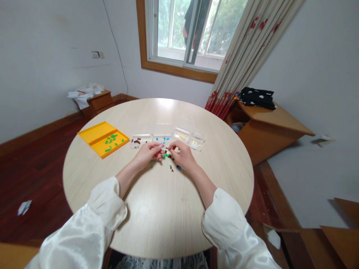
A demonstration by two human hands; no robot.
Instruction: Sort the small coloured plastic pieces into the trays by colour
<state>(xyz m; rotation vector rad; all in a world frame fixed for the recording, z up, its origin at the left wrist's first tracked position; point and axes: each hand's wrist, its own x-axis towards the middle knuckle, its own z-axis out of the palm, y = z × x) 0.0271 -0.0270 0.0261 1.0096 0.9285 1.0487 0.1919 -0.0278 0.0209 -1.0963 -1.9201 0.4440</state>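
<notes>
Over the middle of the table, my left hand has its thumb and forefinger pressed together; whatever lies between them is too small to make out. Close by, my right hand pinches what looks like a small dark brown brick. Under and between the hands lies a loose pile of small green bricks, with brown and blue ones mixed in. A few brown bricks and a blue brick sit nearer to me. Parts of the pile are hidden by my fingers.
Beyond my hands stand clear plastic boxes holding brown pieces, blue pieces, yellow pieces and pale pieces. An open yellow case with several green pieces lies left on the round wooden table.
</notes>
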